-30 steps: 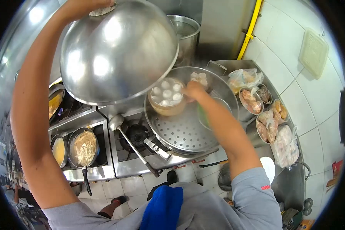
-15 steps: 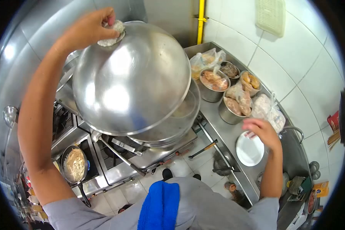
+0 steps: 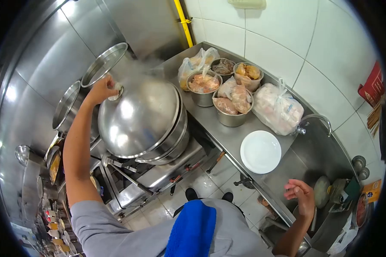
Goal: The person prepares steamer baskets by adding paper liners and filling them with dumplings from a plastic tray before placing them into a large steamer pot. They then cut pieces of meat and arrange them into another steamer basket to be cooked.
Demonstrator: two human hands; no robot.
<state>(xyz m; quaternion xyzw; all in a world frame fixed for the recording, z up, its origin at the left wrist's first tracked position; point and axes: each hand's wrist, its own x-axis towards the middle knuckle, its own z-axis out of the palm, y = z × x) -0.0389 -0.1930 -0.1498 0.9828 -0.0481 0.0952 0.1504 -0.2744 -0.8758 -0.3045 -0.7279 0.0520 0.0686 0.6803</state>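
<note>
My left hand (image 3: 103, 90) is closed on the knob of a large domed metal lid (image 3: 139, 115), with a pale cloth (image 3: 115, 95) between fingers and knob. The lid sits tilted over a big steel pot (image 3: 176, 143) on the stove, and steam rises behind it. My right hand (image 3: 300, 195) hangs over the sink side with its fingers loosely curled and apart, holding nothing. A white plate (image 3: 260, 152) lies on the steel counter, up and left of that hand.
Metal bowls of bagged meat (image 3: 231, 105) and a large white plastic bag (image 3: 278, 109) stand on the counter (image 3: 221, 132). A faucet (image 3: 319, 120) arches over the sink. A long-handled tool (image 3: 131, 177) lies across the stove. Open pots (image 3: 105, 64) stand behind the lid.
The lid has come down over the pot with my left hand on its knob. My right hand has moved away from the plate toward me. The view has shifted right.
</note>
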